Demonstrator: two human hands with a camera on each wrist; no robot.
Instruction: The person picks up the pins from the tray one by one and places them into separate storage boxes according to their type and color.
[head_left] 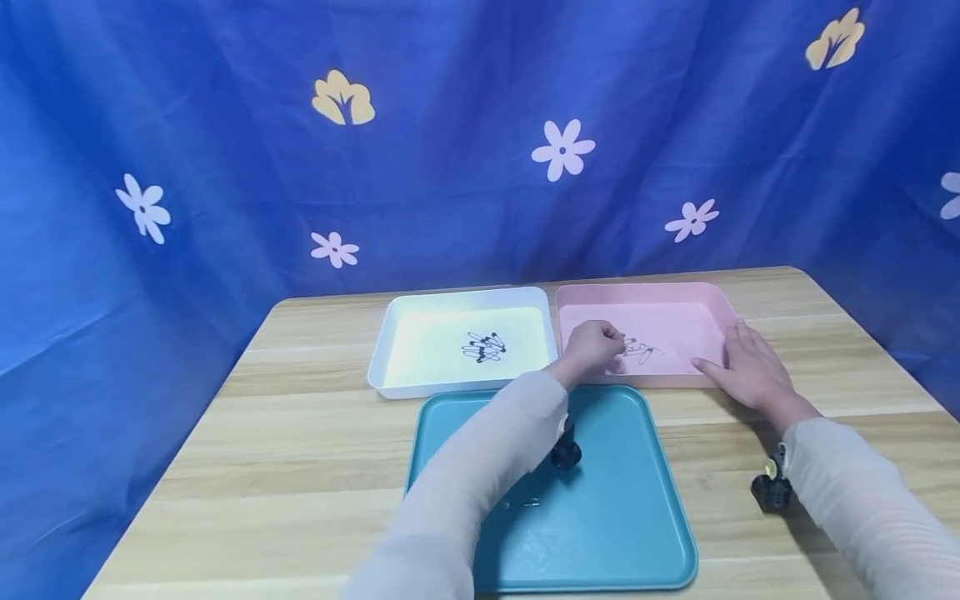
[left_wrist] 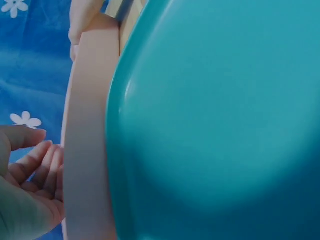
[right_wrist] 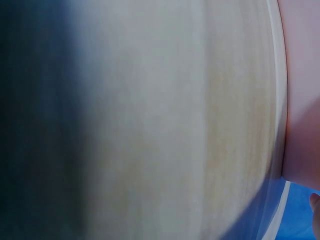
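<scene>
My left hand (head_left: 592, 343) is over the left part of the pink tray (head_left: 705, 293), next to several silver safety pins (head_left: 643, 350). In the left wrist view its thumb and forefinger tips come close together, fingers partly bent; whether a pin lies between them is hidden. My right hand (head_left: 750, 371) rests on the right rim of the pink tray, fingers extended and thumb spread. Several black safety pins (head_left: 483, 347) lie heaped in the white tray (head_left: 408, 379). Small silver pins (head_left: 532, 502) lie in the teal tray (head_left: 600, 533), partly behind my left forearm.
The white and pink trays stand side by side at the back of the wooden table (head_left: 285, 467), with the teal tray in front. A blue curtain (head_left: 450, 167) hangs behind. My left forearm crosses the teal tray, and a black wrist camera (head_left: 566, 452) hangs over it.
</scene>
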